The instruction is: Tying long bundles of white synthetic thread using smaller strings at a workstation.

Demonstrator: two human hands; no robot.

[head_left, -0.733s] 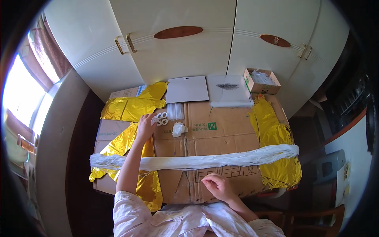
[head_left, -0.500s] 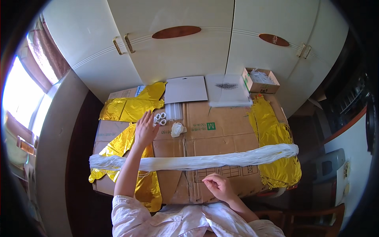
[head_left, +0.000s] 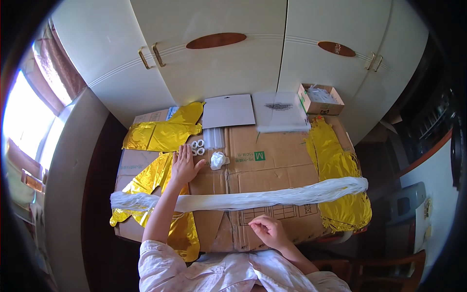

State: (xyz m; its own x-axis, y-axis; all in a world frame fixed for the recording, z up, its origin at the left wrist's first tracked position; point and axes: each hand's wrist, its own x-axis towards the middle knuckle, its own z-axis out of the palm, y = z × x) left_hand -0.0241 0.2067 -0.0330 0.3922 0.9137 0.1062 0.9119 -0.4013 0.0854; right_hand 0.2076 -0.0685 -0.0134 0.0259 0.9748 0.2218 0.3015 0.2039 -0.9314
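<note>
My left hand [head_left: 184, 165] lies palm down with fingers stretched, beside several white rings [head_left: 198, 147]. Under and next to it is a gold foil balloon [head_left: 148, 179], lying flat. A crumpled white wad [head_left: 219, 160] sits to the right of this hand. My left forearm crosses over a long bundle of white strings [head_left: 253, 199] that stretches across the table. Near the front edge my right hand [head_left: 270, 231] rests with curled fingers, and nothing shows in it. The string bundle runs just beyond that hand, apart from it.
Cardboard [head_left: 272, 173] covers the table. Another gold foil balloon [head_left: 160, 134] lies at the far left, and a gold foil stack [head_left: 335, 160] at the right. At the back are a grey-white board [head_left: 228, 111], clear tubes [head_left: 214, 138], a plastic bag [head_left: 282, 112] and a small box [head_left: 323, 104].
My left hand has drawn back slightly toward me and a little to the right, now lower beside the white rings. My right hand stays in place.
</note>
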